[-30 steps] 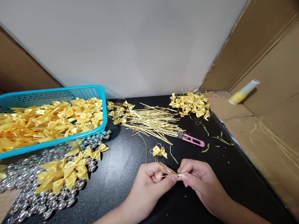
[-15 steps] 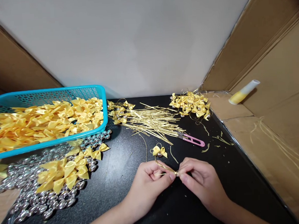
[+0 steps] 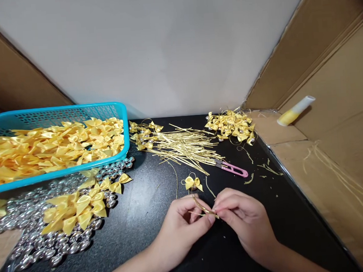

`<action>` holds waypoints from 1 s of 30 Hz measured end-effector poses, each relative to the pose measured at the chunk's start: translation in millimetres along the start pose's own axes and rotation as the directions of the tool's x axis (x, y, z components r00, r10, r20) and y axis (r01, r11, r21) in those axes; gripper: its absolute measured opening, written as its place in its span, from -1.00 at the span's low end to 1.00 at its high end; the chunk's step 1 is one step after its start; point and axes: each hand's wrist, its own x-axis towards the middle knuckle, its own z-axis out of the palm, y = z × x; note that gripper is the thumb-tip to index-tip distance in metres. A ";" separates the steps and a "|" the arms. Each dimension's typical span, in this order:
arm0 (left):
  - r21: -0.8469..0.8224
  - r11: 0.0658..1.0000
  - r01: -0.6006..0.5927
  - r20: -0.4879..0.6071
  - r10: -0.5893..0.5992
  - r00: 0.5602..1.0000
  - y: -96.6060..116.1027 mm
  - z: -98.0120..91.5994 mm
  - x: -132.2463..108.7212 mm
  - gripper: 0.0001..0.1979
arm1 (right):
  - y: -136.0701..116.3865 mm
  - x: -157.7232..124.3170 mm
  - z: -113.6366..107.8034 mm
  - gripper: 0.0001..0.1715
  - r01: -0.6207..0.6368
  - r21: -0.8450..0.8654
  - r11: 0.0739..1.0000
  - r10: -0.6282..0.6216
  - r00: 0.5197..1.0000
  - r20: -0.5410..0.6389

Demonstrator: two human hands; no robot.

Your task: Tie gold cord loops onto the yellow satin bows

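My left hand (image 3: 182, 227) and my right hand (image 3: 243, 219) meet fingertip to fingertip low in the middle of the black table (image 3: 148, 203). Both pinch a thin gold cord (image 3: 204, 210) that loops between them. The cord runs up to a small yellow bow (image 3: 193, 183) lying on the table just beyond my fingers. Whether a bell hangs on that bow is hard to make out.
A blue basket (image 3: 124, 127) full of yellow bows stands at the left. Silver bells (image 3: 30, 231) and loose bows (image 3: 78, 204) lie before it. Cut gold cords (image 3: 185, 146), pink snips (image 3: 232, 169) and finished bows (image 3: 231, 126) lie farther back. Cardboard walls and a glue tube (image 3: 295, 111) stand right.
Both hands stayed in place, fingers working the cord; my right fingers shifted slightly left and down over the knot, and the loop between the hands sits lower.
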 end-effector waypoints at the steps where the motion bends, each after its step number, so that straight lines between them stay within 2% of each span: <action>1: 0.000 1.000 -0.016 0.007 0.016 1.000 0.2 -0.5 0.3 -0.78 | -0.1 0.2 0.2 -0.84 0.010 -0.004 1.000 -0.010 1.000 0.001; 6: -0.076 0.997 -0.018 0.072 0.023 0.997 1.7 -2.2 2.3 -0.81 | 0.1 1.8 0.6 -0.83 0.038 -0.007 0.999 -0.038 0.999 0.002; 9: -0.115 0.993 0.024 0.076 -0.016 0.997 -0.6 -1.6 2.3 -0.79 | 1.4 2.3 1.9 -0.84 0.043 -0.001 0.999 -0.043 0.999 0.002; 15: -0.172 0.978 0.115 0.053 -0.107 0.993 -4.5 -0.7 2.8 -0.73 | 8.1 -1.4 3.5 -0.87 -0.093 -0.004 0.996 0.093 0.996 -0.001; 18: -0.199 0.974 0.110 0.038 -0.105 0.994 -1.5 -1.0 4.4 -0.75 | 9.1 -2.6 1.3 -0.90 -0.102 0.050 0.994 0.100 0.995 0.025; 20: -0.221 0.970 0.101 0.030 -0.097 0.995 0.6 -1.3 5.4 -0.78 | 7.5 -2.2 -1.2 -0.78 -0.040 0.005 0.999 0.040 0.999 -0.006; 22: -0.237 0.966 0.102 0.023 -0.100 0.995 1.4 -2.0 5.9 -0.79 | 4.8 -0.6 -4.0 -0.75 0.083 -0.169 0.982 -0.092 0.995 -0.049; 24: -0.245 0.963 0.115 0.015 -0.115 0.993 0.8 -3.0 6.1 -0.78 | 2.6 1.8 -6.6 -0.75 0.253 -0.385 0.887 -0.282 0.959 -0.019; 26: -0.255 0.958 0.129 0.011 -0.131 0.991 -0.6 -3.9 6.2 -0.78 | 1.8 4.4 -8.6 -0.74 0.405 -0.519 0.753 -0.442 0.895 0.058; 28: -0.263 0.954 0.141 0.019 -0.141 0.990 -1.8 -4.6 6.5 -0.80 | 2.3 6.2 -9.9 -0.72 0.475 -0.580 0.662 -0.522 0.847 0.098; 30: -0.264 0.954 0.142 0.031 -0.138 0.990 -2.4 -5.0 7.1 -0.80 | 3.6 6.8 -10.8 -0.71 0.484 -0.604 0.633 -0.538 0.836 0.107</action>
